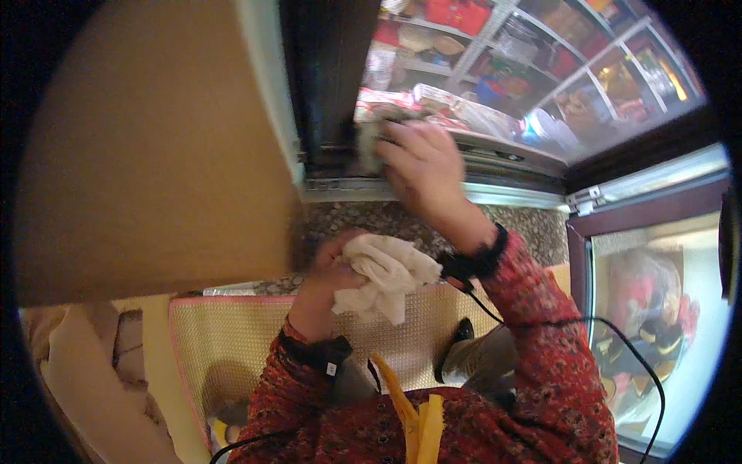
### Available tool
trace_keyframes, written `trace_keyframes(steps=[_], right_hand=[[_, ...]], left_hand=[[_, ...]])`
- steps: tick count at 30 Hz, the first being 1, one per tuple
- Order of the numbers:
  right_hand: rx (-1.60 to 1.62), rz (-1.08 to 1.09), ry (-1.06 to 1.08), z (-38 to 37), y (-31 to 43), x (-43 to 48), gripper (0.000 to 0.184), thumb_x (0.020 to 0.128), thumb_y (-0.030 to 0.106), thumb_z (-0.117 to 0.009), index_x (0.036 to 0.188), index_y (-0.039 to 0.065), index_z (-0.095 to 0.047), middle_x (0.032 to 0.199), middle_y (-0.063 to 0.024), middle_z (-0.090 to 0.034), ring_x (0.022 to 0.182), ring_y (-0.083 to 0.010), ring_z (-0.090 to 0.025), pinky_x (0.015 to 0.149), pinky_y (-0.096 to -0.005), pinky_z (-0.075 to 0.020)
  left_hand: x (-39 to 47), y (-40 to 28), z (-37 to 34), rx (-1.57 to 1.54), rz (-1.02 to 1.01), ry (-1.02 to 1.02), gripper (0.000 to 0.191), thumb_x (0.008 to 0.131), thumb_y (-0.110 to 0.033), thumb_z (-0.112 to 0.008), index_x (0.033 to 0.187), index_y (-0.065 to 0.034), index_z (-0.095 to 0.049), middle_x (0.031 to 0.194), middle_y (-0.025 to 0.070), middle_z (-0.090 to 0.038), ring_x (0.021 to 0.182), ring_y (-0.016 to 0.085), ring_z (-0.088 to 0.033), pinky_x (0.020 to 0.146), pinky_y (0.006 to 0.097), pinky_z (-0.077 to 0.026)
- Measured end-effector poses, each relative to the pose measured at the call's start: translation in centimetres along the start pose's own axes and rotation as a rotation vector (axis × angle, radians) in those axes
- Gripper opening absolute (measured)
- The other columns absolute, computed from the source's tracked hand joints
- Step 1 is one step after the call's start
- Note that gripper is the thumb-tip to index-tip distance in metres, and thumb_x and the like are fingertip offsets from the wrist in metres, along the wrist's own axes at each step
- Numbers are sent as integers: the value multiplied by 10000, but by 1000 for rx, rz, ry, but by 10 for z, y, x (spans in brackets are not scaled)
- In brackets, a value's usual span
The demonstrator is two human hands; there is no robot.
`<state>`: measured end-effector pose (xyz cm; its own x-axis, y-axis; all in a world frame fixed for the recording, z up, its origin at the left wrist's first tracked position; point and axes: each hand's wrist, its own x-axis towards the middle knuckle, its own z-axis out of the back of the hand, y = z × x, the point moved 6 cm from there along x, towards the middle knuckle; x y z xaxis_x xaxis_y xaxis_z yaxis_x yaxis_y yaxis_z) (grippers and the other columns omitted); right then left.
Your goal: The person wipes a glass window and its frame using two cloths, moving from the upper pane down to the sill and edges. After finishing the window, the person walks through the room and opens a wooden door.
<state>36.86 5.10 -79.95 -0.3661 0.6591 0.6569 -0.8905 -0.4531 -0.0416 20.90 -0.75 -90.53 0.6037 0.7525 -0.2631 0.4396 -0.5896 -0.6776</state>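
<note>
My left hand grips a crumpled white cloth, which hangs in folds over the speckled stone sill and the woven mat below. Farther out, my right hand is closed on a greyish cloth, blurred by motion. That cloth is by the lower corner of a dark window frame, just above its bottom track. The fingertips of my right hand are partly hidden behind the hand and the cloth.
A large brown panel fills the left side. At the right an opened window sash swings inward over the woven mat. Beyond the window, shelves hold packed goods. Black cables run from my wrists, over the speckled stone sill.
</note>
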Motion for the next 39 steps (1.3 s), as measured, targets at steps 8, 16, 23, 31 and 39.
trace_keyframes(steps=[8,16,23,31,39], right_hand=[[-159,-14,169,-13,-35,-23,395,670,115,-656,1062,133,-603,1127,-56,-549,1012,-264,-527,832,-419,-421],[-386,-184,88,53,-101,-82,285,720,105,-592,1004,107,-615,1047,-46,-570,941,-247,-543,781,-383,-439],[-506,-300,24,82,-150,-134,286,675,30,-614,957,63,-586,1021,-89,-558,938,-296,-547,832,-412,-468],[-631,-625,28,126,-212,-186,290,702,50,-590,991,35,-580,1039,-133,-568,963,-356,-546,834,-420,-469],[-658,-918,85,139,-243,-206,281,730,110,-619,984,-4,-574,1028,-163,-561,976,-366,-552,805,-430,-471]], left_hand=[[12,8,-13,-32,1,18,617,693,-156,-601,1291,-72,-472,1207,112,-539,1110,260,-539,962,371,-440],[11,18,-11,-61,1,-5,587,697,-155,-613,1265,-71,-490,1196,112,-544,1100,263,-547,952,384,-456],[21,20,0,-38,-63,44,569,696,-173,-644,1236,-48,-514,1147,100,-582,1057,242,-574,920,371,-480],[18,17,-6,-30,-9,-25,551,728,-168,-621,1251,-41,-504,1177,112,-568,1093,240,-561,938,363,-466],[28,29,-9,16,32,19,530,751,-134,-600,1265,-58,-495,1187,96,-552,1079,221,-553,939,340,-452]])
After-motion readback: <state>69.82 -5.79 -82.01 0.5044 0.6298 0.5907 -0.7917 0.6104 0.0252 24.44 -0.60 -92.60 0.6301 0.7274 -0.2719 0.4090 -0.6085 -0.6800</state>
